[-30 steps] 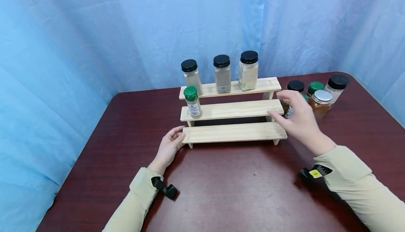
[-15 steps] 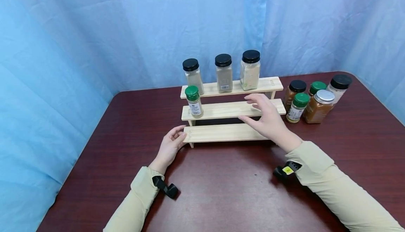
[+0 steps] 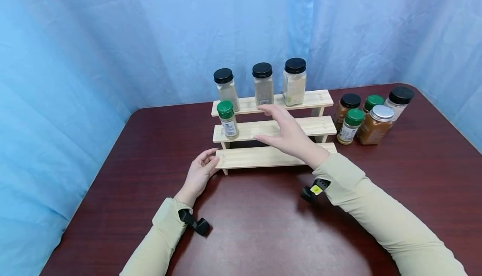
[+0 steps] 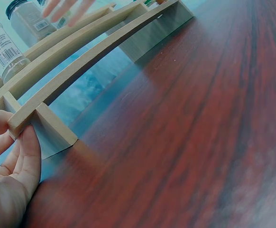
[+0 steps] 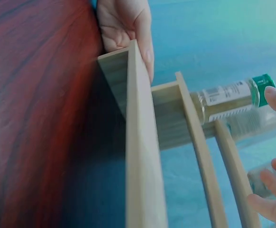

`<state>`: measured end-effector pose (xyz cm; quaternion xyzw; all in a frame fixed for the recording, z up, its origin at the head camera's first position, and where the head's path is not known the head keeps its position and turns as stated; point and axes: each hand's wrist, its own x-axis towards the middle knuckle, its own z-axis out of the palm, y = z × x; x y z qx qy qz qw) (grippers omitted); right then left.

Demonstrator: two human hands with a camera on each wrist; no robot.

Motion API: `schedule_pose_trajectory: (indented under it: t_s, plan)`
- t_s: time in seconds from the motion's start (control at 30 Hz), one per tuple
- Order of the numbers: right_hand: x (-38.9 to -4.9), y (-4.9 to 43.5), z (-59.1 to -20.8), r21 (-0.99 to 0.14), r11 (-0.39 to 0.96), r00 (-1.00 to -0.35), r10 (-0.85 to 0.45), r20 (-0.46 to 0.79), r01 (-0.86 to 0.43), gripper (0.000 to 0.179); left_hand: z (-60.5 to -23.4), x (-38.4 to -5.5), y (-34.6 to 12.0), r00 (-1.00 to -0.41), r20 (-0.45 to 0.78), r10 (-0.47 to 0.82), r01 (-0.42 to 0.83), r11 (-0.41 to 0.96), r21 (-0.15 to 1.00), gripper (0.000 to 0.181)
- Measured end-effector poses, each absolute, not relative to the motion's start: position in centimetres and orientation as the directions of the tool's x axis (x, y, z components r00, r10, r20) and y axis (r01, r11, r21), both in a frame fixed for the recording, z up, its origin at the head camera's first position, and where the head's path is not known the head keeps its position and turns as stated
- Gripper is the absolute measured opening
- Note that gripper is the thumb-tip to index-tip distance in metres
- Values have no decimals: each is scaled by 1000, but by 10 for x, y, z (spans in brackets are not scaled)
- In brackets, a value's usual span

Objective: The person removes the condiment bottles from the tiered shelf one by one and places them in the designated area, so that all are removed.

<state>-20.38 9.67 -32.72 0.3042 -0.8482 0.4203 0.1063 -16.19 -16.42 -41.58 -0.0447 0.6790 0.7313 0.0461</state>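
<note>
The person's right hand (image 3: 290,136) hung over the wooden rack (image 3: 245,130), its thumb and fingers spread wide apart, just right of the green-capped jar (image 3: 229,127) that stood upright at the left end of the middle shelf (image 3: 316,126). The left hand (image 3: 198,173) pinched the left end of the lowest shelf (image 3: 256,157) between thumb and fingers. On the top shelf (image 3: 318,98), three black-lidded jars (image 3: 263,90) stood upright in a row. Past the rack's right end, five jars (image 3: 347,134) clustered on the dark red table (image 3: 241,226), a silver-lidded jar (image 3: 373,130) among them, and a blue curtain (image 3: 211,16) hung behind
</note>
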Motion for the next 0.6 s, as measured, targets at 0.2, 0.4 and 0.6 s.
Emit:
schedule_pose_trajectory:
  t_s: [0.2, 0.4, 0.6]
  plan:
    - [-211, 77, -317, -668, 448, -793, -464, 395, -595, 73, -415, -162, -165, -992, -129, 6, -129, -80, 988, 40]
    - [-219, 59, -313, -665, 392, -748, -522, 409, -636, 75, -416, -162, -165, -991, -131, 2, -131, -72, 989, 40]
    - [-222, 47, -313, -693, 364, -747, -540, 387, -622, 80, -415, -162, -164, -991, -133, 10, -134, -79, 988, 40]
